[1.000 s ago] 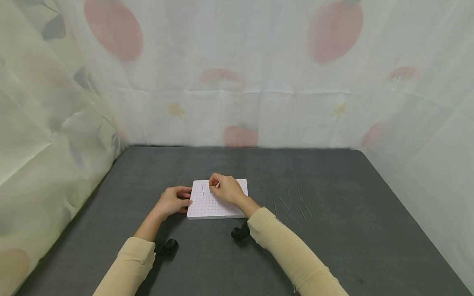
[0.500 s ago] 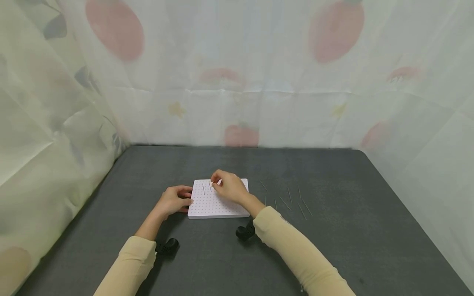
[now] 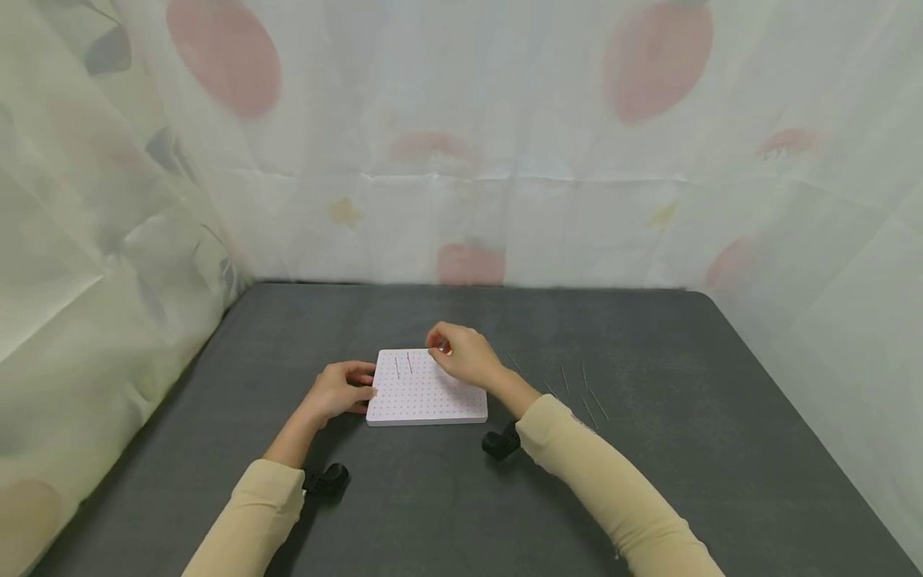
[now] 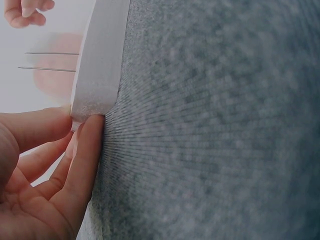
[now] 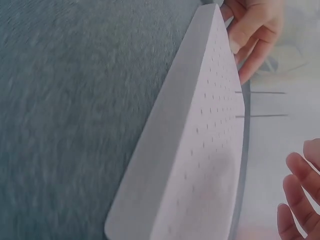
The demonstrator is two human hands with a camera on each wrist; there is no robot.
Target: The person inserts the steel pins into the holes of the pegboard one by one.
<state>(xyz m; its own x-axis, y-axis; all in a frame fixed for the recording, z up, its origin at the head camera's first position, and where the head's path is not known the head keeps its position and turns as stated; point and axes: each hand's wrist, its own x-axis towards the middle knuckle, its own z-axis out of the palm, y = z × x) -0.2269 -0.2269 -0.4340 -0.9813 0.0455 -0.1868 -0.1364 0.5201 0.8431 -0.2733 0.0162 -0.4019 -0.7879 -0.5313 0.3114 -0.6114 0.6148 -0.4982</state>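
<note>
A white perforated board (image 3: 425,401) lies on the dark table, with two thin metal pins (image 4: 52,53) standing upright in its holes near the far left. My left hand (image 3: 339,391) grips the board's left edge; the left wrist view shows the thumb on the top face and a finger against the side. Above the board's far right part hovers my right hand (image 3: 465,353), its fingers loosely bent. In the right wrist view nothing shows between the right fingers (image 5: 300,200), which are apart from the pins.
Several loose thin pins (image 3: 565,380) lie scattered on the dark table (image 3: 649,481) right of the board, some partly hidden by the right forearm. Black wrist cameras (image 3: 328,481) sit low under both wrists. Patterned curtains (image 3: 562,232) hang behind and at the sides.
The right hand has let go of the second pin, which now stands in the board, and has moved right and slightly away. The left hand keeps its place.
</note>
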